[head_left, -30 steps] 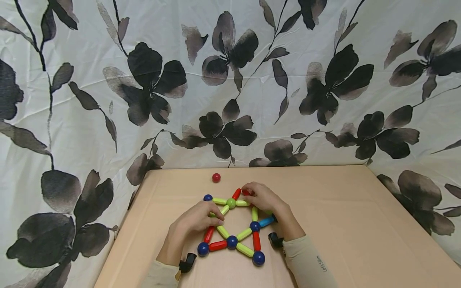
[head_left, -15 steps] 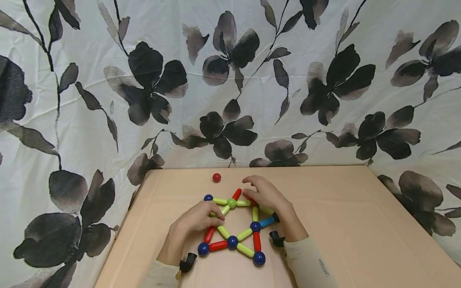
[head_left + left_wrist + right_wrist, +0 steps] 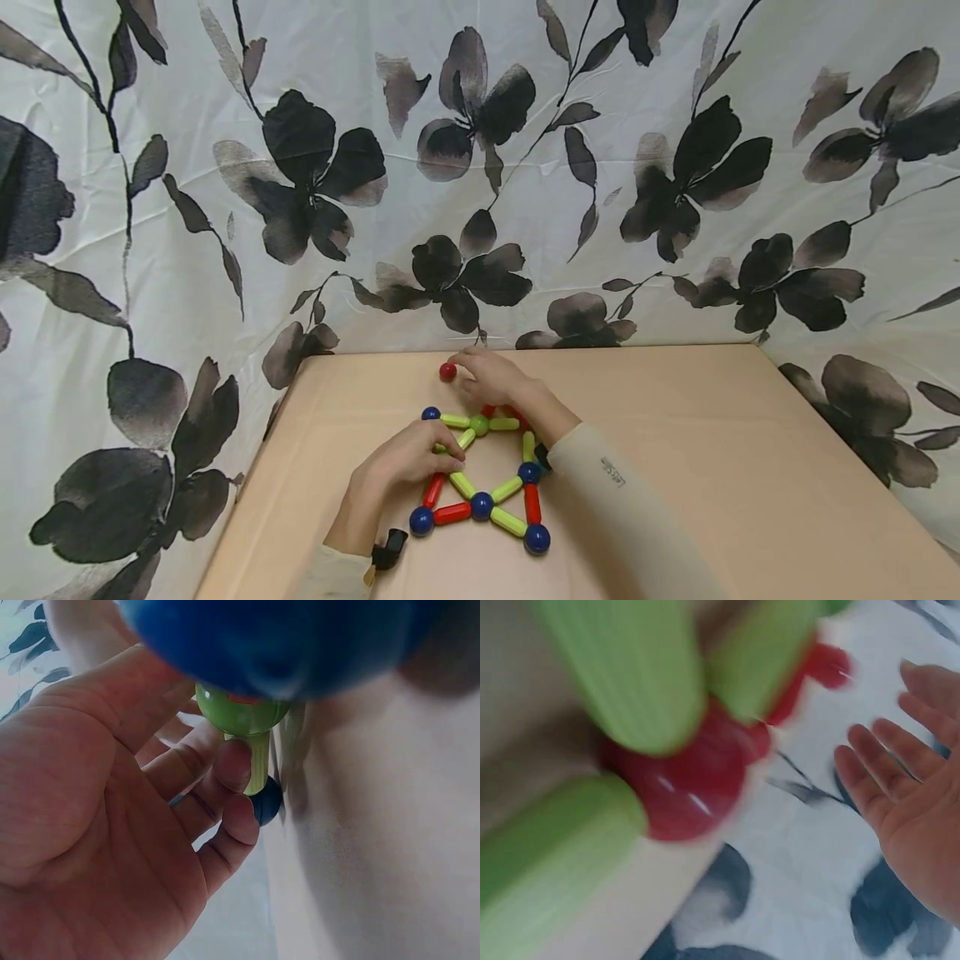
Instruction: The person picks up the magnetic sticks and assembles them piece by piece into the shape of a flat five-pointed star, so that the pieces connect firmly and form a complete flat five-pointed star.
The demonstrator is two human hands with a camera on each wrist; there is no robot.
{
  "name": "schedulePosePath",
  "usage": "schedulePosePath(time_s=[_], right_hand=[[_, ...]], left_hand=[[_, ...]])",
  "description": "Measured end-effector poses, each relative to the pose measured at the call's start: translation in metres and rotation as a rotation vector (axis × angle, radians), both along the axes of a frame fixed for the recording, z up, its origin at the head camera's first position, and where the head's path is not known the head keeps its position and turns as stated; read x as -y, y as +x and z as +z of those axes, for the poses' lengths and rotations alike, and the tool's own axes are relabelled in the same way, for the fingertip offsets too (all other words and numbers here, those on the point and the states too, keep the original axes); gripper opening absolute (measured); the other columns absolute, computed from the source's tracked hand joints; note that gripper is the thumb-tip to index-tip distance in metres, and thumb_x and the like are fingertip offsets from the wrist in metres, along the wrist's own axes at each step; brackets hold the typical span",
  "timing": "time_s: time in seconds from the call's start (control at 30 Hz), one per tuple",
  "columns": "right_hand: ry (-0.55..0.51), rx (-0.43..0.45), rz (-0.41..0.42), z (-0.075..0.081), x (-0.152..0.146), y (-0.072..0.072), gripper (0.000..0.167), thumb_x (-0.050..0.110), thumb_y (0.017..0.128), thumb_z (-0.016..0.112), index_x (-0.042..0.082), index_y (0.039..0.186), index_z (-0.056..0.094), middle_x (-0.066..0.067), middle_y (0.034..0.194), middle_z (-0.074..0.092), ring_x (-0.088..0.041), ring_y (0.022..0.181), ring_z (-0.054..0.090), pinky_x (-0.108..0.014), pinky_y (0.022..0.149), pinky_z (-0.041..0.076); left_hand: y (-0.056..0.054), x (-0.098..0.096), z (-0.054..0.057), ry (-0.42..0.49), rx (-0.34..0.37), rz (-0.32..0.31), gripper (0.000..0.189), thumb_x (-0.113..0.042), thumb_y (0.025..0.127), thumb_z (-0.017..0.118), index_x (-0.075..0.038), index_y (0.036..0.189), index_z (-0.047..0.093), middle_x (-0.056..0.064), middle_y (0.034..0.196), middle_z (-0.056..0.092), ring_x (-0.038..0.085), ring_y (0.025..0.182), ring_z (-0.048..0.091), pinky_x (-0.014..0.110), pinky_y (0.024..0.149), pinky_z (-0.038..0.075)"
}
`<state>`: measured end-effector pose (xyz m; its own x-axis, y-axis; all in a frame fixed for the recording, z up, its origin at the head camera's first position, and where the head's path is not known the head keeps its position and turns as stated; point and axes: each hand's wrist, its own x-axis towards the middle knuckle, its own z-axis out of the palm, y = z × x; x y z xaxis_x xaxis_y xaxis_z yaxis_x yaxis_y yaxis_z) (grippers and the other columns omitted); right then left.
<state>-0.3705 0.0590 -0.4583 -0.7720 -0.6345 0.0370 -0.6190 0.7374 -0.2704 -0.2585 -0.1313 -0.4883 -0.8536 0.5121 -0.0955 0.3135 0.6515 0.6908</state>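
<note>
A frame of magnetic balls and rods [image 3: 482, 506] lies on the table in the head view, with blue and green balls joined by yellow-green and red rods. My left hand [image 3: 412, 454] holds its left side, hiding the joint there; in the left wrist view the fingers curl by a green ball [image 3: 244, 712] and a yellow-green rod [image 3: 256, 765]. Beyond the frame, my right hand [image 3: 491, 379] reaches out with fingertips right at a loose red ball [image 3: 447, 372]. Its fingers are extended in the right wrist view, away from the joined red ball [image 3: 682, 780].
The light wooden-coloured table [image 3: 712, 467] ends at a white floral cloth [image 3: 570, 192] hanging behind it. My right forearm [image 3: 622, 492] stretches over the right side of the frame and hides part of it.
My right hand has let go of the frame's far right part and moved left and away to the loose red ball. The left hand has stayed in place.
</note>
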Motion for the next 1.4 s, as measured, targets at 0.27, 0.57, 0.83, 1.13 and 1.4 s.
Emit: schedulePosePath(time_s=[0.27, 0.57, 0.83, 1.13, 1.4], right_hand=[[0.116, 0.002, 0.030, -0.017, 0.025, -0.013, 0.051, 0.018, 0.107, 0.056, 0.016, 0.157, 0.047, -0.011, 0.166, 0.039, -0.040, 0.150, 0.041, -0.051, 0.122, 0.035], [0.263, -0.008, -0.007, -0.020, 0.029, -0.012, 0.024, 0.014, 0.105, 0.059, 0.022, 0.126, 0.067, 0.001, 0.106, 0.057, -0.016, 0.097, 0.055, -0.030, 0.089, 0.048], [-0.021, 0.090, -0.098, -0.006, 0.005, -0.012, 0.035, 0.022, 0.104, 0.063, 0.010, 0.136, 0.059, -0.008, 0.119, 0.069, -0.022, 0.105, 0.063, -0.037, 0.099, 0.053], [-0.316, 0.173, -0.129, 0.010, -0.056, -0.004, 0.025, 0.019, 0.100, 0.071, 0.006, 0.119, 0.062, -0.007, 0.103, 0.067, -0.020, 0.091, 0.062, -0.034, 0.082, 0.056], [-0.280, 0.243, -0.150, -0.008, -0.076, -0.005, 0.031, 0.017, 0.099, 0.071, 0.003, 0.126, 0.066, -0.005, 0.110, 0.067, -0.021, 0.099, 0.063, -0.041, 0.096, 0.056]], left_hand=[[-0.002, 0.001, -0.002, 0.001, -0.040, -0.026, 0.009, -0.024, 0.094, 0.078, -0.018, 0.097, 0.083, -0.008, 0.102, 0.069, 0.015, 0.103, 0.061, 0.042, 0.096, 0.051], [-0.002, -0.002, -0.001, -0.009, -0.044, -0.032, 0.008, -0.024, 0.094, 0.078, -0.018, 0.097, 0.083, -0.006, 0.102, 0.069, 0.016, 0.102, 0.061, 0.042, 0.096, 0.051], [-0.002, -0.002, 0.001, -0.011, -0.059, -0.037, 0.008, -0.021, 0.094, 0.077, -0.016, 0.097, 0.083, -0.006, 0.103, 0.069, 0.016, 0.100, 0.061, 0.040, 0.092, 0.051], [-0.002, -0.004, 0.000, -0.004, -0.035, -0.019, 0.008, -0.021, 0.094, 0.077, -0.016, 0.096, 0.083, -0.006, 0.102, 0.067, 0.016, 0.100, 0.060, 0.043, 0.094, 0.051], [0.000, -0.001, -0.004, -0.008, -0.025, -0.003, 0.006, -0.022, 0.094, 0.078, -0.018, 0.095, 0.083, -0.006, 0.102, 0.067, 0.015, 0.101, 0.059, 0.042, 0.093, 0.050]])
